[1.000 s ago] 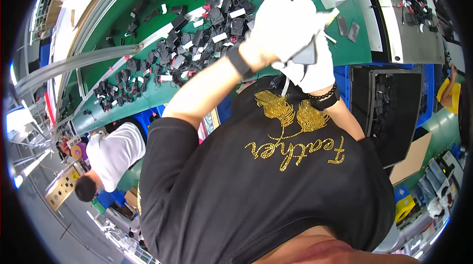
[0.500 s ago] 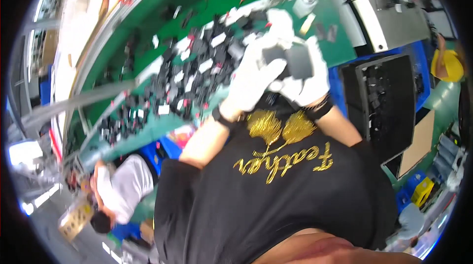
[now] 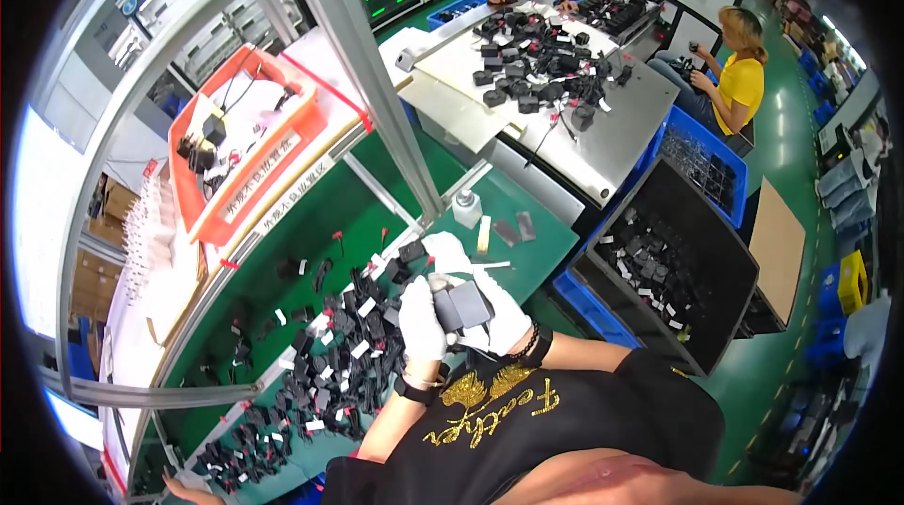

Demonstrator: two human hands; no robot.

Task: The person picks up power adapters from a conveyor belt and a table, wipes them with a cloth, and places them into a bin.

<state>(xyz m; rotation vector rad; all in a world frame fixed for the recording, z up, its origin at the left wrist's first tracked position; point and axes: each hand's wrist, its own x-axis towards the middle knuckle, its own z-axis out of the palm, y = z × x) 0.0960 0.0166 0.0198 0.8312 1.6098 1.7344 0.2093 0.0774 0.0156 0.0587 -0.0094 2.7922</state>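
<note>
Both my hands wear white gloves and meet over the green bench (image 3: 311,222). My left hand (image 3: 421,321) and my right hand (image 3: 494,312) together grip a small dark grey power adapter (image 3: 461,305), held just above the bench near my chest. A heap of several black adapters with white labels (image 3: 330,354) lies on the green surface right beside my left hand. A black watch band sits on my left wrist and a bead bracelet on my right.
An orange tray (image 3: 235,152) sits on the upper shelf. A metal frame post (image 3: 377,90) rises ahead. A white bottle (image 3: 466,208) stands on the bench. A black bin of adapters (image 3: 673,265) is to my right. Two people work at further tables.
The view has swung sharply, so the bench and hands sit differently in the picture. Both hands stay closed around the grey adapter, now lower and nearer my chest.
</note>
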